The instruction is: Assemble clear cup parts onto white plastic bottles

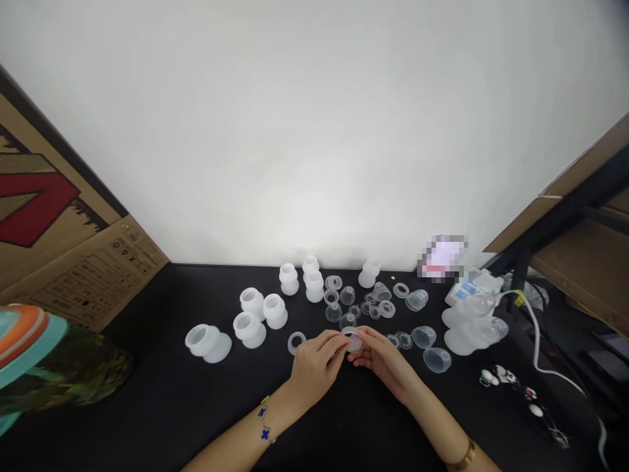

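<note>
My left hand (314,367) and my right hand (386,360) meet over the black table (162,406). Both pinch one small clear silicone piece (352,339) between their fingertips. A clear ring (296,342) lies just left of my left hand. Several small clear rings and cups (366,301) lie scattered just beyond the hands. Larger frosted white cup-shaped parts (253,314) stand and lie to the left and behind.
A cardboard box (73,242) leans at the left, with a colourful object (29,354) in front of it. On the right are a stack of frosted parts (466,328), a white cable (545,354), small black-and-white items (521,393) and a wooden shelf (580,223). A white wall stands behind.
</note>
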`<state>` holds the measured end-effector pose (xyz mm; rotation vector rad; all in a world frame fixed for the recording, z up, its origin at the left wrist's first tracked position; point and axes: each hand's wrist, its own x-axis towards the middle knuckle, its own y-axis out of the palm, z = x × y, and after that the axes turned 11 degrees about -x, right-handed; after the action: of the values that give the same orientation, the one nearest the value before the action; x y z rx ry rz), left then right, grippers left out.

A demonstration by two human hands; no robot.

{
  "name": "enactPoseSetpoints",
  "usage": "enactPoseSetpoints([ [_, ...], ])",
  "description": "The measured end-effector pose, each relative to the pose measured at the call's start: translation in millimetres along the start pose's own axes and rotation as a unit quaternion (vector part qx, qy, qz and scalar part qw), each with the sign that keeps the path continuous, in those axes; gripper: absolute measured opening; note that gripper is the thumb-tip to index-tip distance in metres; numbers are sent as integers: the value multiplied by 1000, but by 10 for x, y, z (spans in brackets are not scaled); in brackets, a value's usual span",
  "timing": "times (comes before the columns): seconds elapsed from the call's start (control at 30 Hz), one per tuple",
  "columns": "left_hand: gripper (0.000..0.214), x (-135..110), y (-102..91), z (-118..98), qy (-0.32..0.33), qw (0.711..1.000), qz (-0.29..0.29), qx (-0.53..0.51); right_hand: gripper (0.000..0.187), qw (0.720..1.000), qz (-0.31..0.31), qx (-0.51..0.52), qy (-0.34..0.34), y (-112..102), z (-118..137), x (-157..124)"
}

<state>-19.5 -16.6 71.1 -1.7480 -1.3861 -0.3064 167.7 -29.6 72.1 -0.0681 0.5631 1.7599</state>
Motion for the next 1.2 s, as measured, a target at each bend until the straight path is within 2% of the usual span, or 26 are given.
enactPoseSetpoints([
  [1.1, 14, -21, 0, 18, -26, 999, -24, 16, 24, 1000, 0, -20, 6, -9, -37, 14],
  [1.2, 14, -15, -4, 11, -48, 999, -19, 10, 25, 1000, 1, -26, 5, -12, -32, 14],
])
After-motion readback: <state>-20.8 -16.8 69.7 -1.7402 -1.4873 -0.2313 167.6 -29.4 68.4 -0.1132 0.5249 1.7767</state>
